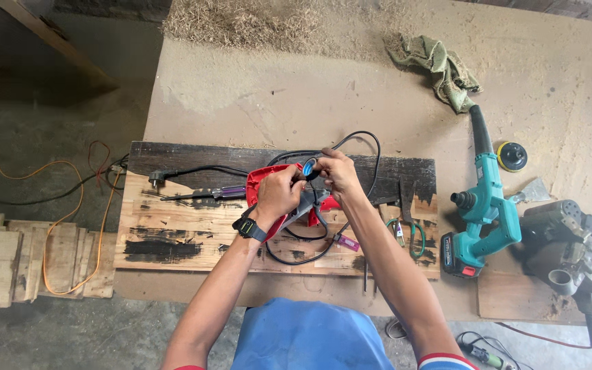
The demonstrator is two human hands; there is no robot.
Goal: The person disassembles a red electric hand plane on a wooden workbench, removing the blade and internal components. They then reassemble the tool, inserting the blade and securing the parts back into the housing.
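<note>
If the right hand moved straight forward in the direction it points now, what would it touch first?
The right hand points up and left, toward the small blue part at its fingertips, so it would meet that first, then probably the left hand and the red tool body. Depth is unclear.

Labels: one, a small pale rectangular sticker on the black battery pack (458, 253) at the foot of the teal cordless blower (485, 205), right side of the bench; print too small to tell. Packages, signs, screens: none in view.
</note>
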